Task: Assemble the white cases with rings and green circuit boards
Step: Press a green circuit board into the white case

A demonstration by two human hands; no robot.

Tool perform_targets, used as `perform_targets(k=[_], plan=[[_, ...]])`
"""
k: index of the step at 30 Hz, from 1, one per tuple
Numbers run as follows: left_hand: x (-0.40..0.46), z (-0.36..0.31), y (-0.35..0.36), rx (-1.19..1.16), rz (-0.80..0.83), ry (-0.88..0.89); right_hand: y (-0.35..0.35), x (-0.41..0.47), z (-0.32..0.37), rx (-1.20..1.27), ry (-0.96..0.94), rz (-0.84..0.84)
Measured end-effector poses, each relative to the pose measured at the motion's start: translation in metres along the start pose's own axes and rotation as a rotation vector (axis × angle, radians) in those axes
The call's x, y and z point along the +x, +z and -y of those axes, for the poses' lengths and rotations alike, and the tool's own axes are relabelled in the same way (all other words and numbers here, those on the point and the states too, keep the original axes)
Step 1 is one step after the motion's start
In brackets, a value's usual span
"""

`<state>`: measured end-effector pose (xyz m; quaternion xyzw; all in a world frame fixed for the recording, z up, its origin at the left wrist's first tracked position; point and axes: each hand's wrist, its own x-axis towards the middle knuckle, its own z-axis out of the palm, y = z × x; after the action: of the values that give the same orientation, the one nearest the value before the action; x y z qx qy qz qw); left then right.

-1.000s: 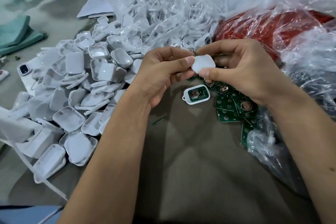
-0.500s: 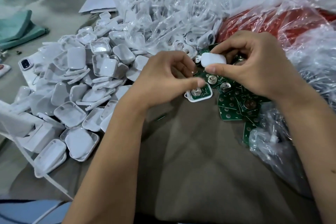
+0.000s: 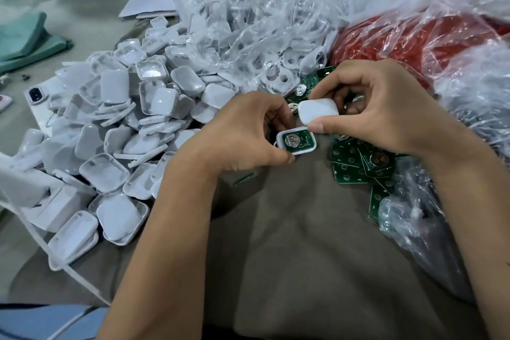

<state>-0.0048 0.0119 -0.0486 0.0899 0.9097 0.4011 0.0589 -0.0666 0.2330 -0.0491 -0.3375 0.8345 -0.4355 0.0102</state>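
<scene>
A stretch of brown cloth [image 3: 317, 243] is being kept as working ground nearest the body, presumably so that small parts can be set down and found again. Just beyond it, a case half loaded with a green board [image 3: 296, 142] is being pinched at its near-left edge by the left hand [image 3: 242, 135], thumb below and fingers curled above, with the open face being turned upward; this looks meant to present the cavity for closing. Just above and to the right of it, a white cover [image 3: 317, 111] is being held by its edges between the thumb and fingers of the right hand [image 3: 386, 116], smooth side up and slightly tilted, close to the loaded half without being seated on it. From this the closing of the case is judged to be the step in hand, with alignment of the two rims being what it calls for. Loose green circuit boards [image 3: 358, 163] are being kept in a scatter right of the hands, within easy reach of the right one. To the left, a heap of empty white case halves [image 3: 132, 119] is being stocked for the left. Farther back, ringed white parts are being stored in a clear bag [image 3: 248, 22], and red contents in another clear bag [image 3: 414, 36] at far right.
</scene>
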Motion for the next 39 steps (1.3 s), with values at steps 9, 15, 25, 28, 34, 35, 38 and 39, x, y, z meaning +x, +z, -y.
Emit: perform_targets(k=[9,15,25,28,34,35,38,39], plan=[[-0.003,0.015,-0.014,-0.008,-0.005,-0.044,0.001,0.002,-0.006,-0.073,0.020,-0.126],[0.000,0.013,-0.010,-0.011,-0.007,-0.053,0.004,0.001,-0.003,-0.070,0.033,-0.083],[0.007,0.010,-0.001,-0.023,-0.045,-0.011,0.016,0.000,0.009,-0.149,0.028,0.076],[0.007,0.011,0.000,-0.028,-0.058,-0.010,0.018,0.001,0.012,-0.191,0.023,0.082],[0.006,0.012,0.001,-0.042,-0.067,-0.011,0.023,0.002,0.016,-0.258,0.018,0.102],[0.006,0.012,0.001,-0.049,-0.063,-0.009,0.024,0.002,0.016,-0.263,0.019,0.108],[0.006,0.014,-0.002,-0.103,-0.026,-0.014,0.025,0.001,0.018,-0.260,0.031,0.114],[0.006,0.015,-0.003,-0.126,-0.011,-0.017,0.026,0.001,0.019,-0.259,0.036,0.117]])
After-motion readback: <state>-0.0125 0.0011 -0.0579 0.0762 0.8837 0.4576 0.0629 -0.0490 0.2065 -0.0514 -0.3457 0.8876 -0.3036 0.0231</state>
